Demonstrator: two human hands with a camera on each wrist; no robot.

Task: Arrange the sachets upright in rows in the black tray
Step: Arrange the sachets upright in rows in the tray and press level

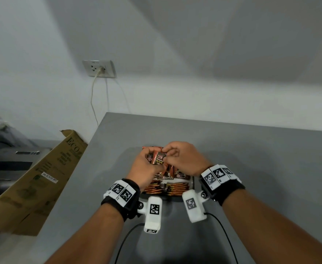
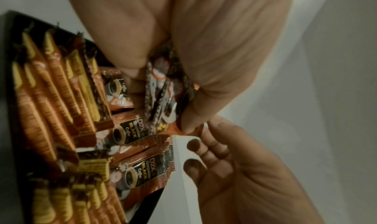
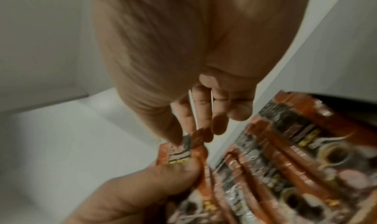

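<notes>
A black tray (image 1: pixel 192 182) sits on the grey table, packed with rows of upright orange-brown coffee sachets (image 1: pixel 177 188). More sachets (image 2: pixel 130 134) lean at its far end. My left hand (image 1: pixel 146 166) grips a small bunch of sachets (image 1: pixel 159 159) above the tray's far side; thumb and fingers curl round them (image 2: pixel 163 95). My right hand (image 1: pixel 177 153) pinches the top corner of one sachet in that bunch (image 3: pixel 179 153) between thumb and forefinger. The tray's far part is hidden under both hands.
The grey table (image 1: pixel 251 159) stretches right and far of the tray. A brown cardboard box (image 1: pixel 42 178) leans against the table's left edge. A wall socket (image 1: pixel 99 68) with a cable hangs behind. Black wrist-camera cables (image 1: pixel 224 235) trail towards me.
</notes>
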